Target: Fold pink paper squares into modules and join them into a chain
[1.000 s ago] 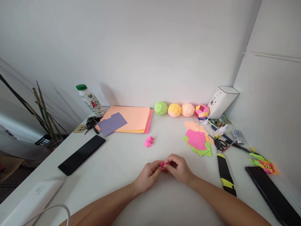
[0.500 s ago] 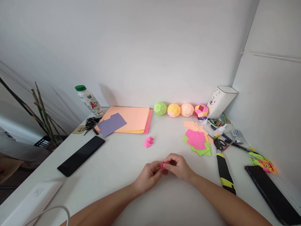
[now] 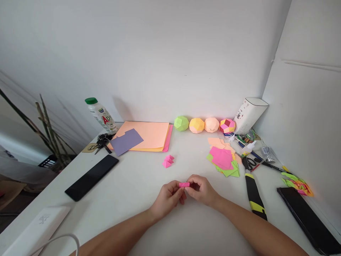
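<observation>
A small folded piece of pink paper [image 3: 184, 185] is pinched between my two hands above the white table. My left hand [image 3: 168, 198] grips its left end with thumb and fingers. At its right end, the fingertips of my right hand [image 3: 203, 190] are closed on it. Beyond my hands lies a small folded pink paper shape [image 3: 168, 161]. To the right, a loose pile of pink paper pieces [image 3: 222, 158] rests over green and peach ones.
Four paper balls, among them a green one [image 3: 181, 123], line the wall. Peach paper sheets [image 3: 146, 135] lie left of them. A utility knife [image 3: 254, 193], scissors [image 3: 249, 163] and a black case [image 3: 306, 217] are at right; a black phone [image 3: 92, 177] and a bottle [image 3: 102, 115] at left.
The folded pink paper now shows as a flat strip between my fingertips, more exposed than before. My right fingers have shifted slightly along it.
</observation>
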A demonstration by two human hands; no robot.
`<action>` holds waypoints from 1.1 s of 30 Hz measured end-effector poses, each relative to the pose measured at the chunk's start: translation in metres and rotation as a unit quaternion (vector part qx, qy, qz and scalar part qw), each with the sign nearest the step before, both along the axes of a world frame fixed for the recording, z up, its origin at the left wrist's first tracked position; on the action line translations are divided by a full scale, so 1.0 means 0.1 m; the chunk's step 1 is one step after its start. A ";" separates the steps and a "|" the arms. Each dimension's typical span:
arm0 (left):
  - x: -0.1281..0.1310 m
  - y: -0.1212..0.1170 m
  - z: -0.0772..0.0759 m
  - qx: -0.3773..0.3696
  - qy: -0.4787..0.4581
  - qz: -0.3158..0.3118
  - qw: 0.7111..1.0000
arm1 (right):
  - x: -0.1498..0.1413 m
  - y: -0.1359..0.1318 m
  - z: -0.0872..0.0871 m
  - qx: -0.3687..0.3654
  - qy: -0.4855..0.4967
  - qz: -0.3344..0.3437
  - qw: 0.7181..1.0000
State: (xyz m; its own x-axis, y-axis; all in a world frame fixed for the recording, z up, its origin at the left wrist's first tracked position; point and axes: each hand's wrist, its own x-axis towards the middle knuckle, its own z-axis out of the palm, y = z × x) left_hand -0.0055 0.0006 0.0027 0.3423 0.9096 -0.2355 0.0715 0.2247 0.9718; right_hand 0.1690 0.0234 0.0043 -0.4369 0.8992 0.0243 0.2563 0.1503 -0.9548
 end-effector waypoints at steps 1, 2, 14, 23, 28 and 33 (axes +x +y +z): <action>0.00 0.00 0.00 -0.001 0.000 0.001 1.000 | 0.00 0.00 -0.01 0.002 -0.001 -0.003 1.000; 0.00 0.00 0.01 -0.002 -0.001 0.002 1.000 | 0.00 0.00 -0.01 0.004 -0.001 -0.005 1.000; 0.00 0.01 0.01 0.006 0.001 -0.005 1.000 | -0.04 -0.03 0.01 0.021 -0.012 -0.002 1.000; 0.01 0.00 0.00 0.013 -0.023 -0.007 1.000 | -0.02 -0.02 0.00 0.017 -0.006 0.009 1.000; 0.01 0.01 0.01 -0.007 -0.030 0.012 0.999 | 0.02 0.00 -0.02 -0.005 0.017 0.009 1.000; -0.01 0.00 0.05 -0.017 -0.030 0.006 0.999 | 0.05 0.01 -0.03 -0.051 0.044 0.029 0.997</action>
